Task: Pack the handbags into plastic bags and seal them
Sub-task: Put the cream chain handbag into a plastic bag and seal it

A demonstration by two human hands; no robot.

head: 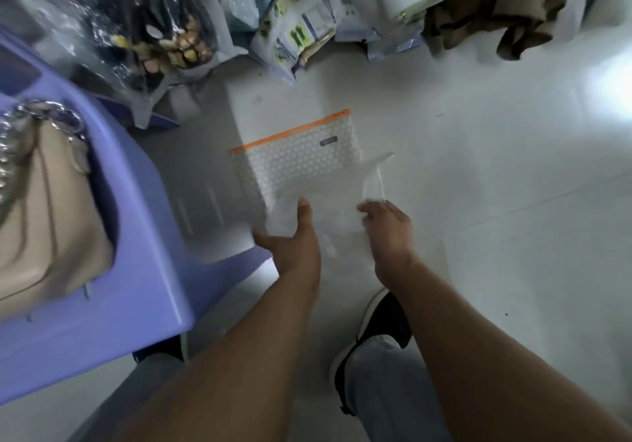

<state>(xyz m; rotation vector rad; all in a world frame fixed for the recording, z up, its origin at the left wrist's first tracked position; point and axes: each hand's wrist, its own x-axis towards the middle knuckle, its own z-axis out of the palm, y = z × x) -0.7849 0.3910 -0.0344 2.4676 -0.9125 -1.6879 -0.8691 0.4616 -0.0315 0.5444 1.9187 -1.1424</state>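
Note:
A clear plastic bag (328, 226) hangs between my hands above the floor, blurred by motion. My left hand (294, 239) holds its left side with the thumb up and fingers spread under it. My right hand (390, 226) pinches the right edge, where a strip of the bag (374, 178) sticks upward. A beige handbag (44, 209) with a silver chain (20, 140) lies on the purple plastic stool (143, 270) at the left. A white mesh pouch (297, 161) with an orange zip lies flat on the floor just beyond the bag.
Packed goods in plastic bags (143, 24) pile along the back, with printed packets (297, 27) and brown fabric (496, 13) to the right. My black shoe (379, 325) and jeans leg are below my arms. White tiled floor (513, 202) spreads right.

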